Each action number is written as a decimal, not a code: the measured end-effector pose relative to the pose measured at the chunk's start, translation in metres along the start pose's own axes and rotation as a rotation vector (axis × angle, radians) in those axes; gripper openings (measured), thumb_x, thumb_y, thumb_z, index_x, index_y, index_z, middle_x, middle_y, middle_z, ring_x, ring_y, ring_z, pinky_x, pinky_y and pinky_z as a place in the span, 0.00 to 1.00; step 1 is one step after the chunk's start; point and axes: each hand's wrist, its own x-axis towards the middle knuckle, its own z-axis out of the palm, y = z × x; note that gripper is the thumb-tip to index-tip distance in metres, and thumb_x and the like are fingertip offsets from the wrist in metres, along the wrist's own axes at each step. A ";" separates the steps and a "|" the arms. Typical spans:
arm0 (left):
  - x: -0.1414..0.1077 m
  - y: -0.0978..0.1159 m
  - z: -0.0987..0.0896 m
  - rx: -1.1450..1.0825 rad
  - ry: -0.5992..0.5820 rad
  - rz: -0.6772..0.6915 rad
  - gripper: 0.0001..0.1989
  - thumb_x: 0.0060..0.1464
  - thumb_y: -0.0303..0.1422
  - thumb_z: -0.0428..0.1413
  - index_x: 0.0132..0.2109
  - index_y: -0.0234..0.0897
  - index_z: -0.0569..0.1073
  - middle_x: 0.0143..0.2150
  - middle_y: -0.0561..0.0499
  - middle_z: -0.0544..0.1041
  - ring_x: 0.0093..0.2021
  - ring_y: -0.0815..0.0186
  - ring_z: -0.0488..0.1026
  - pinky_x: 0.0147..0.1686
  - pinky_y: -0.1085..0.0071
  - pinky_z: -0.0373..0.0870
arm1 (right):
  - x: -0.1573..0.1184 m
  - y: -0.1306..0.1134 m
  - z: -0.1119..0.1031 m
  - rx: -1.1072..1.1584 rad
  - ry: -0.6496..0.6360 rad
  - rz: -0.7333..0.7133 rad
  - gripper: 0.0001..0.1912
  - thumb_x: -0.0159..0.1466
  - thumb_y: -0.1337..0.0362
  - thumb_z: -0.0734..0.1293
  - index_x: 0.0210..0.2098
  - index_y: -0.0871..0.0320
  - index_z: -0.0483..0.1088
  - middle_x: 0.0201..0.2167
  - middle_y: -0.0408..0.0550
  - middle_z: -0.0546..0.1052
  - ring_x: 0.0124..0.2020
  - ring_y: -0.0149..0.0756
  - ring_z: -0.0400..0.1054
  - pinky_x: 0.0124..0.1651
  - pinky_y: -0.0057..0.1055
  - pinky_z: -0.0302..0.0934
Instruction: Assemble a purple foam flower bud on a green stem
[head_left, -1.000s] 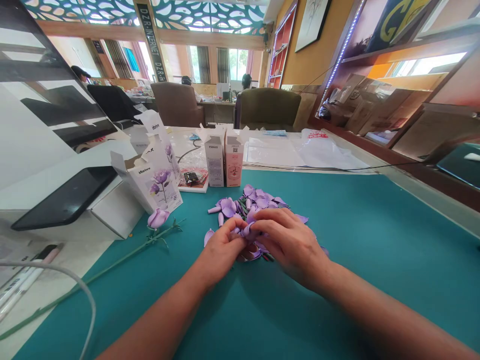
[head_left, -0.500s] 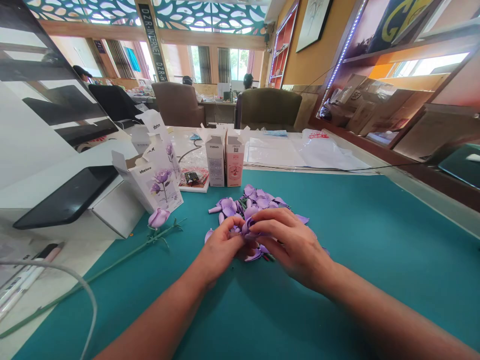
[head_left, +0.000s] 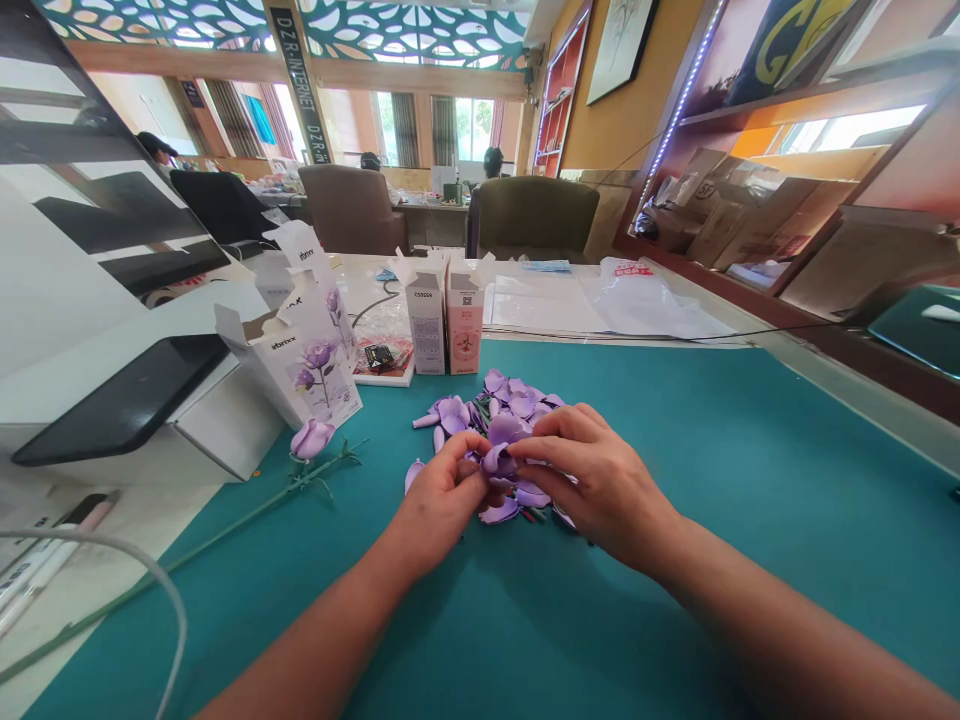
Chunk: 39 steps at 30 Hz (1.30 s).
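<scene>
Teal rubber mat [head_left: 750, 520] is laid over a white desk [head_left: 360, 265], with clear plastic sheets [head_left: 600, 305] left beyond the mat's far edge. Along that edge, three cartons are stood: a large white carton printed with a purple flower [head_left: 304, 375], its flaps raised, near the far-left corner, then a narrow white-and-grey box [head_left: 426, 325] and a narrow pink box [head_left: 465, 325] just beside each other, both with flaps open; what is held inside any of them cannot be seen. A flat printed card bearing a small black packet [head_left: 379, 357] is placed between the large carton and the narrow boxes, off the mat. A finished-looking purple flower on a long green stem [head_left: 313, 438] is lying towards the left edge of the mat, its bloom just in front of the large carton. Loose lilac foam petals [head_left: 510, 405] are heaped near the middle of the far edge, mixed with thin green stem pieces [head_left: 536, 515]. Over the near side of the heap, the left hand [head_left: 442, 500] is closed in a pinch and the right hand [head_left: 600, 490] is curved inward, their fingertips meeting on one lilac petal [head_left: 499, 460], so that it is grasped by both. A light fingertip pinch is judged best here, since soft petals could be creased by a harder grip.
</scene>
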 end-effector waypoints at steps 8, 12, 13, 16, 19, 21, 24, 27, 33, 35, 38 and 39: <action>-0.001 -0.002 -0.001 0.104 0.003 0.061 0.08 0.53 0.35 0.55 0.41 0.40 0.67 0.26 0.56 0.73 0.32 0.65 0.75 0.37 0.67 0.69 | 0.002 -0.004 -0.004 -0.077 -0.033 -0.152 0.09 0.68 0.71 0.62 0.36 0.59 0.75 0.32 0.48 0.77 0.33 0.34 0.66 0.39 0.33 0.63; -0.002 0.001 -0.001 0.126 0.003 0.077 0.08 0.53 0.35 0.55 0.41 0.39 0.67 0.26 0.55 0.74 0.32 0.65 0.74 0.36 0.69 0.67 | 0.002 -0.008 -0.007 -0.136 -0.060 -0.155 0.11 0.69 0.69 0.61 0.33 0.59 0.73 0.31 0.48 0.77 0.33 0.34 0.67 0.40 0.34 0.62; -0.002 0.001 -0.001 0.126 0.002 0.078 0.08 0.53 0.35 0.55 0.41 0.39 0.67 0.26 0.55 0.74 0.32 0.65 0.74 0.35 0.70 0.67 | 0.003 -0.008 -0.008 -0.141 -0.053 -0.151 0.11 0.70 0.68 0.61 0.34 0.59 0.73 0.31 0.48 0.77 0.33 0.34 0.67 0.40 0.34 0.62; -0.001 0.002 -0.001 0.107 0.001 0.074 0.08 0.53 0.35 0.55 0.40 0.39 0.67 0.26 0.55 0.74 0.32 0.65 0.74 0.35 0.70 0.67 | 0.004 -0.010 -0.014 -0.112 -0.021 -0.138 0.11 0.70 0.68 0.61 0.34 0.60 0.73 0.32 0.48 0.78 0.32 0.34 0.68 0.39 0.33 0.62; 0.000 0.000 -0.001 0.090 -0.005 0.074 0.10 0.52 0.37 0.56 0.40 0.39 0.67 0.26 0.55 0.74 0.33 0.64 0.75 0.37 0.68 0.68 | 0.005 -0.012 -0.018 -0.083 -0.012 -0.131 0.11 0.69 0.69 0.61 0.33 0.60 0.73 0.31 0.48 0.79 0.32 0.33 0.69 0.38 0.32 0.62; 0.001 -0.002 -0.001 0.087 -0.008 0.071 0.10 0.51 0.37 0.57 0.40 0.39 0.67 0.26 0.55 0.74 0.33 0.63 0.75 0.37 0.67 0.69 | 0.005 -0.013 -0.019 -0.088 -0.031 -0.128 0.12 0.70 0.69 0.61 0.33 0.60 0.73 0.30 0.48 0.79 0.32 0.33 0.69 0.38 0.32 0.61; 0.002 -0.005 -0.002 0.105 -0.015 0.074 0.11 0.52 0.36 0.56 0.41 0.39 0.67 0.27 0.55 0.74 0.33 0.63 0.75 0.39 0.65 0.69 | 0.004 -0.013 -0.018 -0.104 -0.077 -0.122 0.12 0.69 0.70 0.61 0.32 0.59 0.73 0.29 0.47 0.78 0.32 0.33 0.69 0.39 0.32 0.60; 0.003 -0.006 -0.001 0.128 -0.026 0.086 0.10 0.53 0.36 0.55 0.42 0.39 0.67 0.28 0.55 0.74 0.34 0.64 0.75 0.40 0.65 0.69 | 0.003 -0.012 -0.014 -0.125 -0.103 -0.131 0.12 0.69 0.70 0.61 0.32 0.59 0.73 0.29 0.47 0.77 0.31 0.33 0.66 0.39 0.32 0.58; 0.002 -0.006 -0.001 0.119 -0.027 0.078 0.09 0.53 0.35 0.55 0.41 0.39 0.67 0.27 0.55 0.74 0.33 0.64 0.75 0.39 0.65 0.69 | 0.002 -0.009 -0.009 -0.149 -0.098 -0.147 0.11 0.69 0.70 0.62 0.30 0.60 0.72 0.28 0.47 0.74 0.29 0.33 0.62 0.37 0.33 0.57; 0.002 -0.006 -0.001 0.116 -0.030 0.087 0.09 0.53 0.35 0.55 0.41 0.40 0.67 0.26 0.56 0.73 0.33 0.64 0.75 0.39 0.66 0.69 | 0.002 -0.008 -0.008 -0.152 -0.101 -0.144 0.11 0.69 0.69 0.62 0.30 0.60 0.72 0.28 0.46 0.74 0.29 0.33 0.62 0.37 0.33 0.57; 0.002 -0.006 -0.001 0.098 -0.035 0.091 0.09 0.52 0.35 0.55 0.41 0.40 0.67 0.26 0.57 0.72 0.33 0.65 0.74 0.40 0.65 0.70 | 0.001 -0.007 -0.007 -0.149 -0.106 -0.143 0.11 0.69 0.70 0.62 0.30 0.59 0.72 0.28 0.46 0.74 0.29 0.33 0.62 0.37 0.33 0.56; 0.002 -0.006 0.000 0.091 -0.037 0.090 0.09 0.52 0.35 0.55 0.41 0.40 0.67 0.26 0.57 0.72 0.33 0.65 0.74 0.40 0.65 0.70 | 0.001 -0.007 -0.006 -0.145 -0.105 -0.144 0.11 0.69 0.70 0.62 0.30 0.59 0.72 0.28 0.46 0.74 0.29 0.33 0.62 0.37 0.33 0.56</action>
